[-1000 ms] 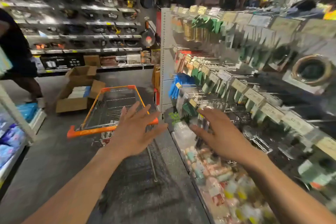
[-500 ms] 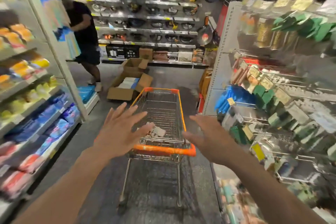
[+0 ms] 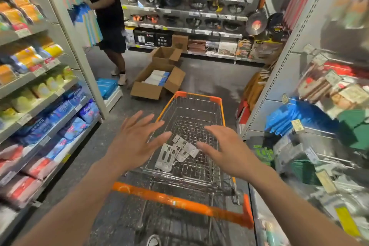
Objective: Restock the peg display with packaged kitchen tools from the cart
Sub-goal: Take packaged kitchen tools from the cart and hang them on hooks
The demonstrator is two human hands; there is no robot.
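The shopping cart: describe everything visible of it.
The shopping cart is a silver wire-mesh basket with orange rim corners and an orange push handle nearest the camera. It stands upright on the grey floor in the aisle, pointing away. A few flat grey-white packages lie loosely on its mesh bottom. The left hand and right hand are spread open over the basket; neither grips it.
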